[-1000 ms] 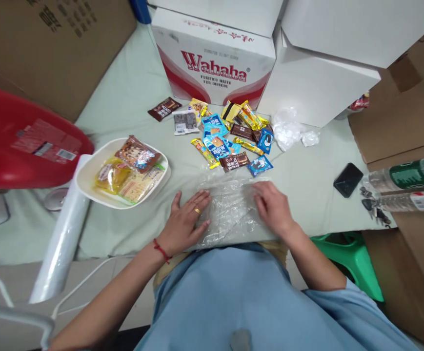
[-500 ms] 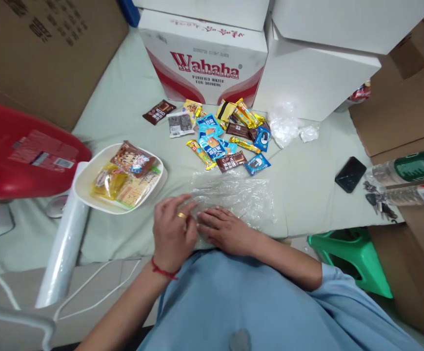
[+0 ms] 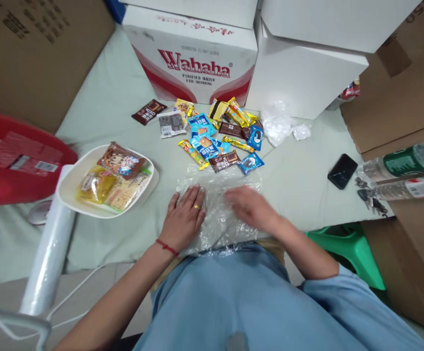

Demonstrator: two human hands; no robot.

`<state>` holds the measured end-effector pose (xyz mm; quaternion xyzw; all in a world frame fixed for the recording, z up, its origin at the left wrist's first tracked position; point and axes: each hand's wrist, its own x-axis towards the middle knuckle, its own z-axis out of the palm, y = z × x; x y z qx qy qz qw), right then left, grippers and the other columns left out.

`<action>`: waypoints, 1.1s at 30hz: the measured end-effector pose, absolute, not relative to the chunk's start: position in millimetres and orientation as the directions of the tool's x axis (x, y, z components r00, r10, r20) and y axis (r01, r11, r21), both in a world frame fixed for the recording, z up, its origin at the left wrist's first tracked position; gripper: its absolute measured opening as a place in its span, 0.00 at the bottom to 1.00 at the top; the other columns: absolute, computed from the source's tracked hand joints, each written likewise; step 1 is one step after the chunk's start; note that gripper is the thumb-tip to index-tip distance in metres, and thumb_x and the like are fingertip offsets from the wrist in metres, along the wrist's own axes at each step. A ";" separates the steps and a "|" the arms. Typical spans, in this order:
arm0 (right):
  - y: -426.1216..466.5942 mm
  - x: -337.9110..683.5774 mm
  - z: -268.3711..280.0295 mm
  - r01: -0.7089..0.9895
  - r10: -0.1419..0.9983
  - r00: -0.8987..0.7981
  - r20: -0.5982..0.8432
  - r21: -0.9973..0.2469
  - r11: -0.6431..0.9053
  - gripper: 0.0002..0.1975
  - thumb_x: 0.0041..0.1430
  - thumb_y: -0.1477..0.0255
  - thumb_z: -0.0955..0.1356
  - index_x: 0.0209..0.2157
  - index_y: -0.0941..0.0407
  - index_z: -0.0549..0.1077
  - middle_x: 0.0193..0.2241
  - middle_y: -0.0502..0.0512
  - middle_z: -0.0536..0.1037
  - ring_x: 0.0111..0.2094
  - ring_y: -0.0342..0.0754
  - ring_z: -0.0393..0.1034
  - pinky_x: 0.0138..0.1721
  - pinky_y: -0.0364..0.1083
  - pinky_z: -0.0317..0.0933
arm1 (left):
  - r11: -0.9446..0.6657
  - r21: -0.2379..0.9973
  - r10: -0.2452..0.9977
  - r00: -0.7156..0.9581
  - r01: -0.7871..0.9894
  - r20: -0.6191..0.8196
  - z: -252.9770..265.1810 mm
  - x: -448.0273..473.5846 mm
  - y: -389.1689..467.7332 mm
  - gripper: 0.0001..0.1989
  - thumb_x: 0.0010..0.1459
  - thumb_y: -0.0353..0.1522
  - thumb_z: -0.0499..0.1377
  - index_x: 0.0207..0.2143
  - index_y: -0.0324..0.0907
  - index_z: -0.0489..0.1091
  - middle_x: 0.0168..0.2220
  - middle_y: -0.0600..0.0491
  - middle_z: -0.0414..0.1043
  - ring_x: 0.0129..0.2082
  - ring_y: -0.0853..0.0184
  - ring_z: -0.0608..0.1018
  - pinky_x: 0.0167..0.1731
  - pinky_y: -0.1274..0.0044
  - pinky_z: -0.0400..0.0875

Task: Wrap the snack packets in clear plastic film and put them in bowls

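Observation:
A clear plastic bag (image 3: 217,219) lies spread and wrinkled on the cloth-covered table, right in front of my body. My left hand (image 3: 185,214) rests flat on its left part, fingers stretched out and holding nothing. Over the right part of the bag is my right hand (image 3: 252,207), smeared by motion, its fingers extended toward the left; nothing shows in it. Just beyond the bag is a loose heap of wrapped snacks, among them blue packets (image 3: 204,145), a brown wrapped bar (image 3: 225,161) and a yellow stick packet (image 3: 193,154).
A white bowl (image 3: 149,187) with several packaged snacks stands left, beside a roll of plastic film (image 3: 45,263) and a red container (image 3: 17,161). Behind stands a Wahaha carton (image 3: 197,63). Crumpled clear plastic (image 3: 276,124), a phone (image 3: 342,171), keys (image 3: 371,200) and bottles (image 3: 402,165) are right.
My left hand has come down flat on the bag, fingers now pointing away from me. My right hand has shifted right and away from me across it. The camera view has moved slightly.

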<state>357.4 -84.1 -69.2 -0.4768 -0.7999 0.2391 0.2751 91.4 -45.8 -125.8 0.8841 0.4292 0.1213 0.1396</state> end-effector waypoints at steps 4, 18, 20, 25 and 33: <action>-19.4 433.1 -62.2 0.870 0.977 -0.142 0.162 -0.451 0.201 0.24 0.66 0.79 0.62 0.58 0.52 0.78 0.59 0.60 0.78 0.62 0.59 0.67 0.65 0.61 0.61 | -0.626 0.332 0.767 0.634 0.705 0.101 -127.5 86.7 -58.4 0.29 0.74 0.37 0.47 0.75 0.46 0.56 0.74 0.41 0.58 0.73 0.50 0.65 0.72 0.48 0.48; 10.0 488.1 -71.1 0.664 0.940 0.331 -0.080 -0.688 -0.292 0.18 0.58 0.62 0.72 0.47 0.57 0.77 0.39 0.57 0.81 0.39 0.52 0.75 0.46 0.52 0.70 | -0.636 0.358 0.761 0.634 0.684 0.140 -131.2 86.0 -58.5 0.29 0.73 0.36 0.50 0.74 0.47 0.57 0.74 0.41 0.59 0.72 0.50 0.66 0.73 0.48 0.46; 25.3 486.4 -71.9 0.604 0.849 0.527 -0.044 -0.683 -0.411 0.16 0.62 0.60 0.70 0.45 0.57 0.75 0.37 0.56 0.80 0.37 0.51 0.74 0.43 0.51 0.70 | -0.638 0.362 0.760 0.632 0.679 0.154 -131.6 85.9 -58.0 0.30 0.73 0.36 0.50 0.75 0.48 0.57 0.73 0.41 0.60 0.72 0.50 0.67 0.73 0.48 0.47; 62.4 440.8 -76.0 0.719 0.779 0.627 0.008 -0.391 -0.574 0.20 0.71 0.61 0.64 0.55 0.61 0.70 0.50 0.68 0.78 0.51 0.60 0.73 0.54 0.58 0.66 | -0.651 0.354 0.751 0.639 0.672 0.168 -130.3 86.3 -57.5 0.30 0.73 0.36 0.50 0.75 0.47 0.56 0.73 0.41 0.61 0.72 0.50 0.67 0.72 0.48 0.48; 77.9 401.6 -76.9 0.796 0.808 0.584 0.077 -0.250 -0.552 0.31 0.66 0.54 0.69 0.61 0.62 0.67 0.64 0.77 0.63 0.66 0.72 0.53 0.59 0.72 0.62 | -0.635 0.375 0.759 0.636 0.675 0.139 -128.8 86.4 -58.4 0.28 0.74 0.36 0.49 0.73 0.45 0.60 0.73 0.40 0.60 0.73 0.50 0.65 0.72 0.48 0.47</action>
